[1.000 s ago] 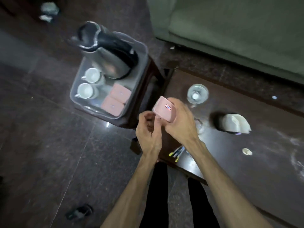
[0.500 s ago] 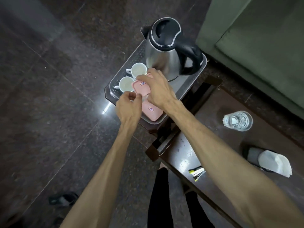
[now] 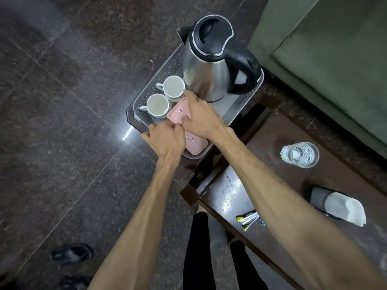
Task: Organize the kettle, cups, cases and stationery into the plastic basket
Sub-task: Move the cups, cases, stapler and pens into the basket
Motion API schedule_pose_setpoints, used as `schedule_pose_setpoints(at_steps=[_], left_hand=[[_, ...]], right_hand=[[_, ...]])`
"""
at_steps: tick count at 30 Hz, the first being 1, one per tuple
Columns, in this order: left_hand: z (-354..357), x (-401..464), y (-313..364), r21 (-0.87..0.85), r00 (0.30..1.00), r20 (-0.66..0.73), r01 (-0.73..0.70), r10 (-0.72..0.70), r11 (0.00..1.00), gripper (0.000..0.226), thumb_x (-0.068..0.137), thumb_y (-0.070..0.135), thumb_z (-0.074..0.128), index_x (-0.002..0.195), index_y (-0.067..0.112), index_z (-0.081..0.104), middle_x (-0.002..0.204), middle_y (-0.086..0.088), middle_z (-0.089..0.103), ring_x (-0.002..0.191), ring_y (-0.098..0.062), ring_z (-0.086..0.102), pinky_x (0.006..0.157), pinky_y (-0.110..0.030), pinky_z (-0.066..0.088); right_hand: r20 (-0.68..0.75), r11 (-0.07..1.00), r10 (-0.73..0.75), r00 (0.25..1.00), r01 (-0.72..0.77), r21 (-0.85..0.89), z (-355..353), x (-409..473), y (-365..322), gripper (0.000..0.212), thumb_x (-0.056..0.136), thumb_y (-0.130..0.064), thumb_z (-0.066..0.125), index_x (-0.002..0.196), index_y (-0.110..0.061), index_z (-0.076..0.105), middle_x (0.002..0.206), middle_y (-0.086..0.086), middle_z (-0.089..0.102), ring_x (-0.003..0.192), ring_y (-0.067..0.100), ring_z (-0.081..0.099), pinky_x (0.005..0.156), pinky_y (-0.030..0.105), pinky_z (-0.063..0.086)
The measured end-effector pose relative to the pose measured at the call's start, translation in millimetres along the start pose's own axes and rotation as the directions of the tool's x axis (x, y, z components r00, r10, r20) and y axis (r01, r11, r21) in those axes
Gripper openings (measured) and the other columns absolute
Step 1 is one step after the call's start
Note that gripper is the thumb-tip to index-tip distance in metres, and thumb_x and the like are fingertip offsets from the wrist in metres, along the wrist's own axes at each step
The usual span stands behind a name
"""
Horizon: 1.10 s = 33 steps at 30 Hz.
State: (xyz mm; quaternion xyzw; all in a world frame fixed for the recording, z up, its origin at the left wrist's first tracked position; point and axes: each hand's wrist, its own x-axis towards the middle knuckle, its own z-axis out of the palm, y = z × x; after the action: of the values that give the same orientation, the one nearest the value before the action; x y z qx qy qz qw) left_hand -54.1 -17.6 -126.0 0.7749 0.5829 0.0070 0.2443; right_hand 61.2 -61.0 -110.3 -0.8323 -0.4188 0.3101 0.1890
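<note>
The clear plastic basket point(image 3: 240, 105) stands on a small dark stand. In it are the steel kettle point(image 3: 209, 80) with a black lid, two white cups point(image 3: 173, 87) point(image 3: 157, 105) and a pink case point(image 3: 195, 144) lying flat. A second pink case point(image 3: 178, 115) rests tilted beside the cups. My right hand point(image 3: 203, 116) lies over that case with fingers around it. My left hand point(image 3: 167, 139) pinches its near corner with curled fingers. Several pens point(image 3: 248, 219) lie on the dark table near its front edge.
On the dark wooden table point(image 3: 272, 164) stand a glass of water point(image 3: 299, 153) and a black holder with white tissue point(image 3: 339, 204). A green sofa point(image 3: 335, 49) fills the upper right. A black sandal point(image 3: 71, 253) lies on the stone floor.
Both hands carried the pink case from above the table to the basket and lowered it beside the cups. My view swung left with them.
</note>
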Motion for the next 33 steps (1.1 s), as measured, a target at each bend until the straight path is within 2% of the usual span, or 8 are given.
schedule_pose_setpoints(at_steps=[5,9,15,19,22,26,29,33], left_hand=[[9,14,-4,0.125,0.998,0.057,-0.041,0.034,0.991,0.037,0.093,0.036,0.053,0.090,0.011,0.080,0.101,-0.016,0.074,0.110,-0.035,0.057,0.096,-0.045,0.033],[5,2,-5,0.089,0.991,-0.121,-0.045,0.055,0.995,0.034,0.092,0.041,0.059,0.105,0.014,0.077,0.110,-0.013,0.071,0.110,-0.033,0.058,0.096,-0.047,0.034],[19,-73,10,-0.056,0.893,-0.340,-0.334,0.296,0.941,0.011,0.082,0.013,0.070,0.091,0.008,0.069,0.090,-0.008,0.068,0.090,-0.030,0.059,0.085,-0.043,0.034],[53,-144,27,-0.148,0.837,-0.203,-0.540,0.509,0.829,0.007,0.078,0.006,0.071,0.083,0.008,0.067,0.080,-0.007,0.063,0.081,-0.032,0.058,0.077,-0.045,0.038],[85,-198,30,-0.171,0.809,-0.008,-0.580,0.587,0.797,0.013,0.078,0.003,0.072,0.079,0.009,0.061,0.079,-0.009,0.059,0.076,-0.034,0.057,0.071,-0.047,0.042],[129,-261,19,-0.099,0.789,0.269,-0.548,0.553,0.830,0.016,0.077,0.016,0.077,0.087,0.013,0.065,0.090,-0.006,0.063,0.085,-0.032,0.062,0.076,-0.044,0.046],[158,-294,2,0.027,0.771,0.427,-0.534,0.473,0.845,0.035,0.077,0.032,0.078,0.104,0.014,0.068,0.107,-0.007,0.064,0.100,-0.033,0.062,0.083,-0.044,0.049],[186,-317,-19,0.234,0.782,0.532,-0.504,0.324,0.832,0.058,0.073,0.041,0.082,0.121,0.015,0.061,0.122,-0.006,0.057,0.116,-0.030,0.057,0.092,-0.048,0.048]], right_hand=[[-0.129,0.995,0.011,0.992,-0.024,-0.102,14,-10,11,0.045,0.097,-0.026,0.062,0.138,-0.009,0.058,0.136,0.012,0.064,0.126,0.033,0.059,0.109,0.039,0.041],[-0.261,1.000,-0.005,0.965,0.013,0.029,11,-23,19,0.037,0.097,-0.019,0.065,0.131,-0.006,0.067,0.138,0.015,0.065,0.131,0.033,0.058,0.115,0.039,0.039],[-0.479,0.985,0.100,0.872,-0.019,0.172,1,-83,56,0.015,0.086,-0.007,0.067,0.097,-0.005,0.077,0.099,0.008,0.075,0.093,0.032,0.067,0.086,0.039,0.053],[-0.589,0.971,0.197,0.783,-0.072,0.229,2,-142,93,0.011,0.080,-0.005,0.071,0.089,-0.008,0.076,0.092,0.006,0.075,0.085,0.030,0.067,0.080,0.037,0.054],[-0.600,0.951,0.292,0.745,-0.159,0.264,11,-195,128,0.012,0.077,-0.003,0.072,0.086,-0.011,0.075,0.089,0.003,0.073,0.082,0.028,0.068,0.077,0.038,0.054],[-0.523,0.878,0.475,0.707,-0.347,0.329,33,-273,174,0.016,0.075,-0.005,0.072,0.084,-0.018,0.074,0.084,-0.003,0.069,0.079,0.023,0.066,0.071,0.032,0.053],[-0.422,0.808,0.584,0.693,-0.451,0.378,53,-328,200,0.017,0.075,-0.005,0.073,0.086,-0.017,0.074,0.086,0.000,0.070,0.075,0.025,0.068,0.067,0.039,0.058],[-0.232,0.742,0.665,0.710,-0.590,0.320,77,-385,228,0.035,0.078,-0.010,0.072,0.112,-0.020,0.076,0.110,0.003,0.071,0.098,0.030,0.071,0.080,0.039,0.060]])
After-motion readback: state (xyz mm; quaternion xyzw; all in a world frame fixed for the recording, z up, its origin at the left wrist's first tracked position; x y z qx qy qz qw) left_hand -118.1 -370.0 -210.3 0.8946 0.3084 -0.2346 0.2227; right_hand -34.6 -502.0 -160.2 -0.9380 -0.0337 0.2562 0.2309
